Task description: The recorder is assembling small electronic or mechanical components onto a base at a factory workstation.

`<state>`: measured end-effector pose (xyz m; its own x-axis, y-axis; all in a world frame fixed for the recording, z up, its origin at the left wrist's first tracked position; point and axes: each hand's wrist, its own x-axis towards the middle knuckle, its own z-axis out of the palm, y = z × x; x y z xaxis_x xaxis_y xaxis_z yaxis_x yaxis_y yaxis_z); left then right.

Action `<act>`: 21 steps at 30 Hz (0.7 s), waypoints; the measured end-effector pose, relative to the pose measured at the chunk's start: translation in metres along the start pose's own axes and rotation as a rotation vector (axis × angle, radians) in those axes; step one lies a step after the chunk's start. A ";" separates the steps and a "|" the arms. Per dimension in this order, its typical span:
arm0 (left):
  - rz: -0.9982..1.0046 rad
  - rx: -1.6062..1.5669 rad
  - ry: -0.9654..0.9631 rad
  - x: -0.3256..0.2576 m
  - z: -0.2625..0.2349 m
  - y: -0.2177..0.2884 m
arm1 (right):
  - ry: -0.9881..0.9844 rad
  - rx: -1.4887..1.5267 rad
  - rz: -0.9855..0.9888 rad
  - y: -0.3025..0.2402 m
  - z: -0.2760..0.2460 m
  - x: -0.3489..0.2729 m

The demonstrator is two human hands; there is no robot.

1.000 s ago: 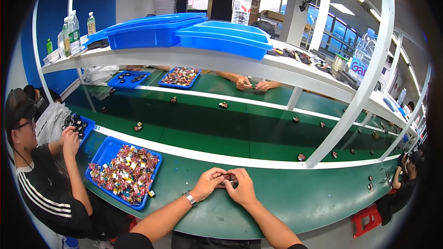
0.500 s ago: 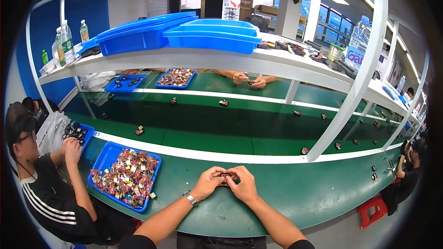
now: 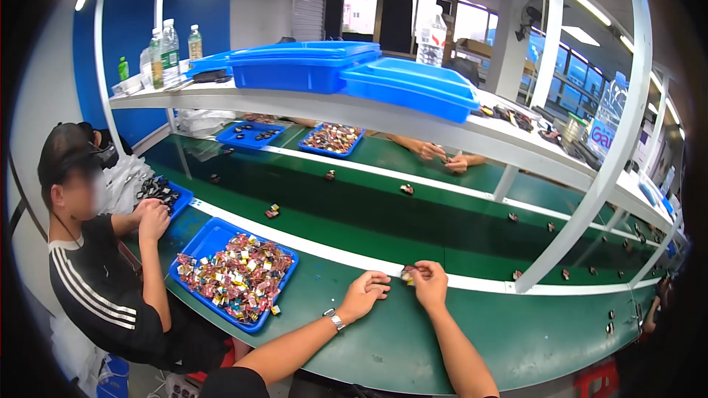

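Observation:
My right hand (image 3: pixel 430 287) is closed in a pinch at the white edge strip of the green bench. Between its fingertips is a small dark red, yellow and white component (image 3: pixel 408 273). Just to its left, my left hand (image 3: pixel 366 295) hangs over the bench with nothing in it, its fingers loosely apart. Left of it, a blue tray (image 3: pixel 177 268) holds a heap of small components (image 3: pixel 240 273) in reddish, white, yellow and blue.
Beyond the white strip (image 3: pixel 354 264), similar small pieces (image 3: pixel 273 211) lie spread along a green belt. At left sits a co-worker (image 3: pixel 96 273) beside a tray of black parts (image 3: pixel 158 190). A white shelf (image 3: pixel 295 103) with blue bins (image 3: pixel 413 85) crosses above; another person's hands (image 3: pixel 442 156) work opposite.
My hands have parted from their joint hold on a small dark piece. The right one has moved forward to the white strip with a component; the view has turned left.

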<state>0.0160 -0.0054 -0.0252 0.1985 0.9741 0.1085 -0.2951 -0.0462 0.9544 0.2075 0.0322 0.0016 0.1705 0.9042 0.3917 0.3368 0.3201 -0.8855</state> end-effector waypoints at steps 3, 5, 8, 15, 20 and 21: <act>0.028 0.359 0.125 0.011 -0.011 0.024 | 0.035 -0.140 0.112 0.022 -0.005 0.034; 0.054 0.731 0.279 0.024 -0.021 0.053 | 0.022 -0.233 0.167 0.032 -0.012 0.040; 0.281 1.112 0.512 0.063 -0.080 0.080 | 0.104 -0.383 -0.124 0.033 -0.012 0.030; -0.316 1.451 0.787 0.111 -0.225 0.099 | -0.082 -0.365 -0.230 -0.002 -0.050 -0.030; -0.438 1.478 0.736 0.127 -0.233 0.093 | -0.101 -0.316 -0.221 0.004 -0.071 -0.060; -0.404 1.498 0.749 0.114 -0.213 0.107 | -0.109 -0.305 -0.218 0.003 -0.074 -0.060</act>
<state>-0.1917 0.1481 0.0299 -0.5383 0.8382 0.0876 0.8066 0.4822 0.3419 0.2666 -0.0417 -0.0065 -0.0293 0.8544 0.5187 0.6172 0.4237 -0.6630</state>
